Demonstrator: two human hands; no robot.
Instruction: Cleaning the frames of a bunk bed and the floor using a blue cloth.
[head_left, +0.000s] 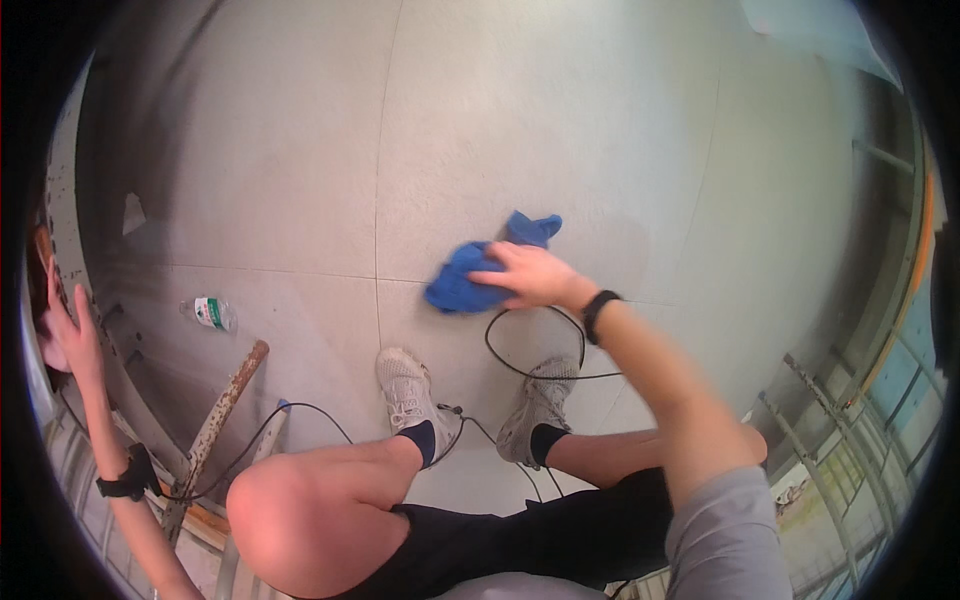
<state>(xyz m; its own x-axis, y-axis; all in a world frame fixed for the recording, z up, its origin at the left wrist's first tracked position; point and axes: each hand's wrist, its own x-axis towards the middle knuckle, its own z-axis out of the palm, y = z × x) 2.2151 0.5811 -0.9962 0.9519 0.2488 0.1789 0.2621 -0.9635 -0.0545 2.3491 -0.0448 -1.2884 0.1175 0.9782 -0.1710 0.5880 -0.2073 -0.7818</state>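
Observation:
A crumpled blue cloth (466, 289) lies on the grey tiled floor (525, 127) in front of my feet, one end of it spread out beyond my fingers. My right hand (536, 276), slightly blurred, presses down on the cloth with the fingers over it. Out at the far left, my left hand (75, 337) rests against a chipped white metal rail (71, 187), its fingers straight and apart. What lies behind that hand is partly hidden and dark at the picture's rim.
A clear plastic bottle (211, 313) with a printed label lies on the floor at left. Near it stands a rusty metal leg (225, 405). A black cable (489, 337) loops by my right shoe (541, 401). A pale scrap (133, 214) lies farther off. Metal racks (825, 450) line the right.

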